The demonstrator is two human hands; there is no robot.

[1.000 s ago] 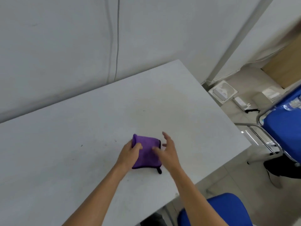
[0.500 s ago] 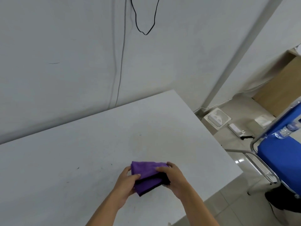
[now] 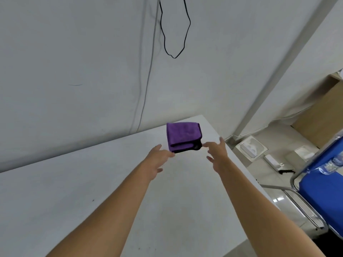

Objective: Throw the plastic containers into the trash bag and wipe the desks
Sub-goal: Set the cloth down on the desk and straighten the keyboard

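- The purple cloth (image 3: 182, 135), folded into a thick square with a black edge along its right side, is at the far right corner of the white desk (image 3: 55, 201). I cannot tell whether it lies flat on the top or is just off it.
- The left hand (image 3: 156, 161) reaches forward with its fingers loose and apart. Its fingertips are at the cloth's near left corner (touching or just short, I cannot tell), gripping nothing.
- The right hand (image 3: 218, 156) is spread wide and holds nothing, one finger pointing close to the cloth's near right corner.
- A black cable (image 3: 174, 57) hangs in a loop on the wall behind.
- A blue chair (image 3: 323, 197) stands to the right, with a plastic bottle (image 3: 332, 165) lying on it.
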